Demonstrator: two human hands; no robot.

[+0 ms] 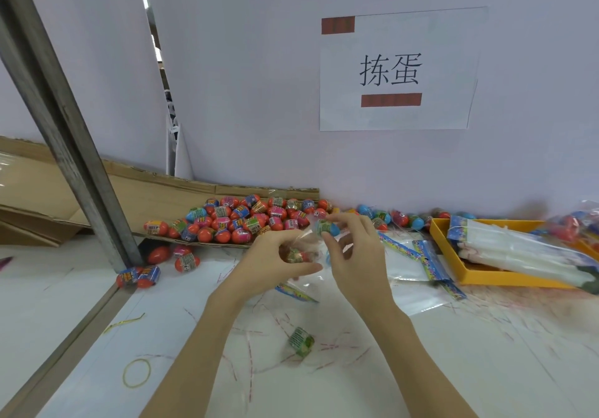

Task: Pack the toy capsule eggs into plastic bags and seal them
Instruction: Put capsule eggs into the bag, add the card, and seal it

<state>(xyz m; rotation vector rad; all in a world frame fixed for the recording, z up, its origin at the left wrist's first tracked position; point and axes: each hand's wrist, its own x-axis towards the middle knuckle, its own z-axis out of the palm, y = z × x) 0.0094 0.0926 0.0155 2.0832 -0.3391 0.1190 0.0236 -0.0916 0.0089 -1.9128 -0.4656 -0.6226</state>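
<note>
White table (486, 369) w/ loose eggs (186, 260), yellow tray (479, 276), rubber band (137, 373).

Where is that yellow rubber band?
In the head view, the rubber band lies flat on the white table, low on the left, left of the person's left forearm and near the table's metal edge.

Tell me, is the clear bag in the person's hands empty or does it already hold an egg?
Not empty: an egg shows through the bag in the left hand, while the right hand pinches a blue egg at its mouth.
</note>
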